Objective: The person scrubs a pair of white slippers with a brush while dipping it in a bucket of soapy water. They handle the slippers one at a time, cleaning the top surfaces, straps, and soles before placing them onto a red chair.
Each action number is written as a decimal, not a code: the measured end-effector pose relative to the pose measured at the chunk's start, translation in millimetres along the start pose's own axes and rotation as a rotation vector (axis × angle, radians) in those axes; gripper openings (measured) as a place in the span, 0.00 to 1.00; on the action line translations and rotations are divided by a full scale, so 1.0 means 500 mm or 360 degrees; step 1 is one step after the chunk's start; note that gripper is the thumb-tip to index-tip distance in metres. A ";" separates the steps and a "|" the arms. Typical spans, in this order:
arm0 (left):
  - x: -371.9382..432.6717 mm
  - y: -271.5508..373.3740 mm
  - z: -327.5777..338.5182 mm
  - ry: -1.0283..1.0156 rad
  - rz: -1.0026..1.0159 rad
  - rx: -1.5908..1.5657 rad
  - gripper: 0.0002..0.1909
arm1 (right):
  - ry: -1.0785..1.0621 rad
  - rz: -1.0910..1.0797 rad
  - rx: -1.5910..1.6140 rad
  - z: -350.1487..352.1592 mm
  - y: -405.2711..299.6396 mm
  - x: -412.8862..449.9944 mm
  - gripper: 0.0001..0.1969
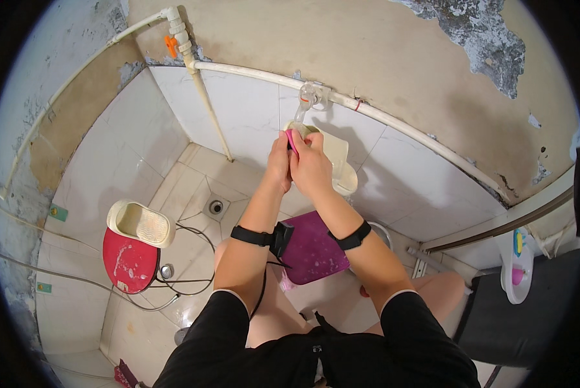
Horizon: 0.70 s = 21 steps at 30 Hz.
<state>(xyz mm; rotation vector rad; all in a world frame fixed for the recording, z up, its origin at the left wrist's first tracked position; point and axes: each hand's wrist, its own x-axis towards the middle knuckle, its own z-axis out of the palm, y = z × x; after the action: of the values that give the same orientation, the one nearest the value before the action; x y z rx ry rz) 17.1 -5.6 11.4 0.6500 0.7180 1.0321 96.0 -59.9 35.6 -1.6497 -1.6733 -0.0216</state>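
My left hand (278, 162) and my right hand (313, 165) meet just below a wall tap (306, 97). Between their fingers is a small pink object (292, 141) with a dark part, mostly covered, so its kind is unclear. Right behind my hands, a cream slipper (337, 148) leans against the tiled wall, partly hidden by my fingers. Its cream-coloured mate (147, 225) rests at the left on a red stool seat (130, 264) streaked with suds. Below my forearms lies a purple seat (314, 252), spotted with foam.
White pipe (251, 71) with an orange-handled valve (171, 46) runs along the wall. The tiled floor holds a drain (216, 207), a dark looped stool frame (207, 262) and a grey hose (101, 280). At the right hangs a white soap dish (516, 286).
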 end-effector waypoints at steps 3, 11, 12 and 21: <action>-0.006 0.024 -0.014 -0.0001 -0.0093 0.0118 0.26 | -0.0160 0.0043 0.0164 -0.010 0.024 -0.038 0.22; -0.051 0.049 0.029 0.0218 0.0049 0.0423 0.28 | -0.0161 0.0080 0.0219 -0.064 0.070 -0.083 0.21; -0.050 0.058 0.026 0.0274 0.0062 0.0485 0.26 | 0.0101 0.0212 0.0331 -0.060 0.087 -0.078 0.21; -0.041 0.082 -0.001 0.0423 0.0103 0.0831 0.27 | -0.0183 0.1124 0.1738 -0.060 0.119 -0.004 0.22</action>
<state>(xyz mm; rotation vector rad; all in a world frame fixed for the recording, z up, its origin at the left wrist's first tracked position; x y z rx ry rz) -11.7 -8.9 46.7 0.9990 1.2269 1.0050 161.6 -67.4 26.3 -1.2390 -0.7735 1.1308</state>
